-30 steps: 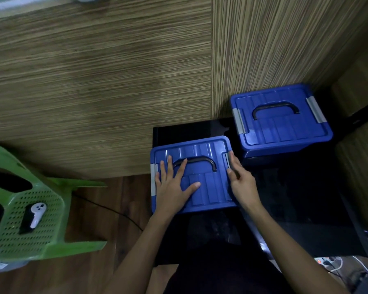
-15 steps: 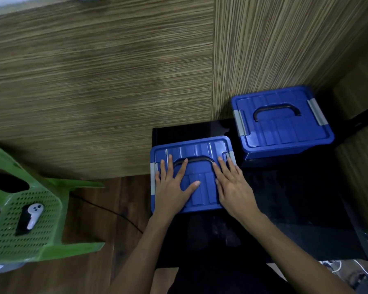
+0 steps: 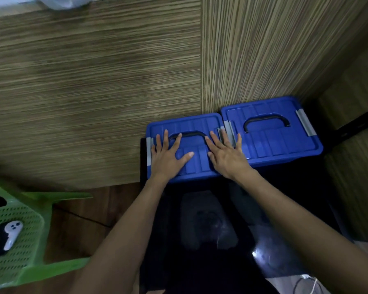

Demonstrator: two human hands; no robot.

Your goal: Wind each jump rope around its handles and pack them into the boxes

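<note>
Under both flat hands (image 3: 168, 158): box (image 3: 200, 126).

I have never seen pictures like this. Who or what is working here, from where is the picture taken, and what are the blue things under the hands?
No machine works here: a person uses two bare hands. The camera sits on the person's head and looks forward and down, so both arms come in from the bottom. On a dark glossy table stand two blue plastic boxes, lids on, each with a dark carry handle. The left hand and the right hand lie flat, fingers spread, on the lid of the nearer box. The other box stands close beside it on the right. Nothing is held. No jump rope shows. At the left is a green plastic chair with a white controller on it.
</note>
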